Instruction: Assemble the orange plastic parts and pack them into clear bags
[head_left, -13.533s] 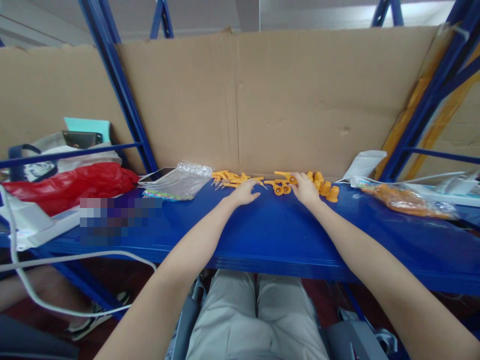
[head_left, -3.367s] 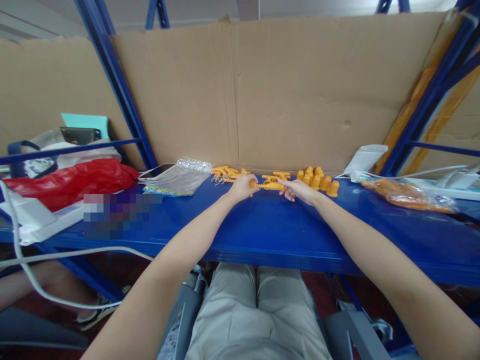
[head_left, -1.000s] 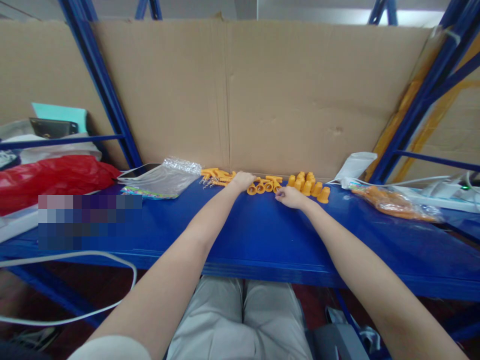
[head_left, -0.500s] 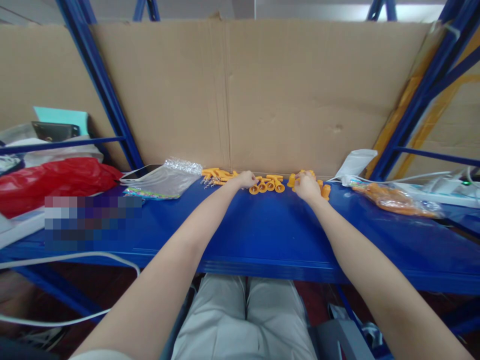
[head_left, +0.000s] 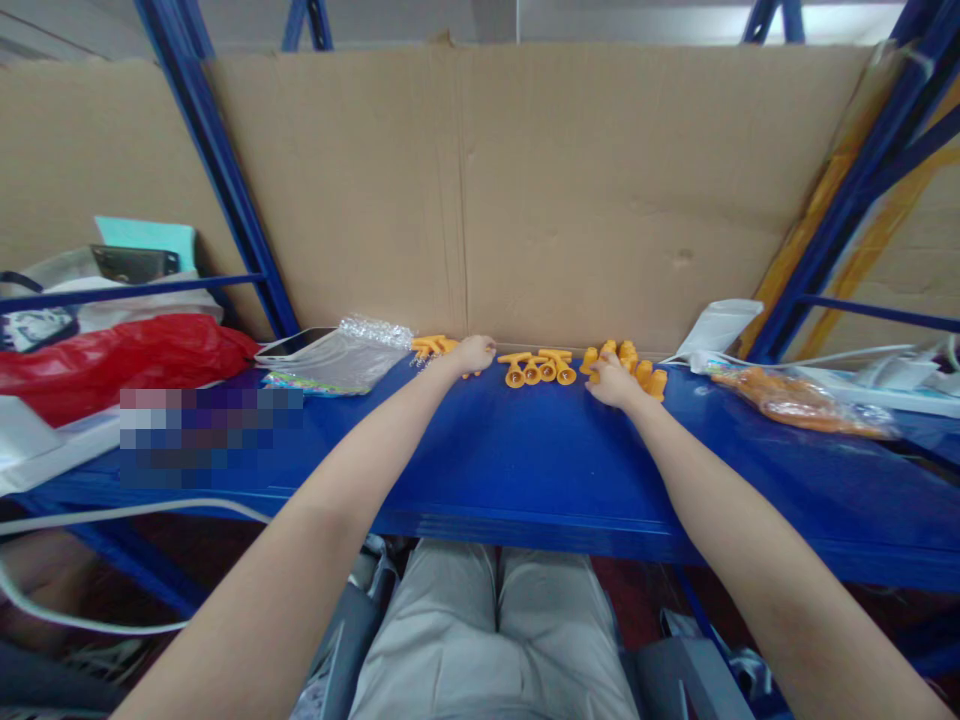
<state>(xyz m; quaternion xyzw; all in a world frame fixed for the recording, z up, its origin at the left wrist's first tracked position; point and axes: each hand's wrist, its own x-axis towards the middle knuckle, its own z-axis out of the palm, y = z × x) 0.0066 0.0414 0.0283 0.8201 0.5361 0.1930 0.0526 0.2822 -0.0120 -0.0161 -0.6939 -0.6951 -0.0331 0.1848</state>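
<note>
My left hand (head_left: pixel 475 355) is closed, fingers curled down at the right end of a pile of orange plastic pieces with small metal chains (head_left: pixel 432 346); what its fingertips hold is hidden. To its right lies a row of orange horn-shaped pieces (head_left: pixel 540 368), round openings facing me. My right hand (head_left: pixel 612 381) reaches into a group of short orange cap-like pieces (head_left: pixel 626 354). Its thumb and fingers close around one at the group's left side, partly covered by the hand. All these pieces lie near the back of the blue shelf top (head_left: pixel 525 460).
A tall cardboard sheet (head_left: pixel 562 200) stands behind the pieces. Clear plastic bags (head_left: pixel 367 362) and a red bag (head_left: pixel 120 360) lie at left. At right are a bag of orange pieces (head_left: pixel 795 400), a power strip (head_left: pixel 855 390) and white cable. Blue posts (head_left: pixel 217 170) frame the shelf.
My left hand has moved left, off the horn-shaped row to the pieces with chains. My right hand stays at the cap-like pieces, its fingers slightly shifted. The view has shifted a little.
</note>
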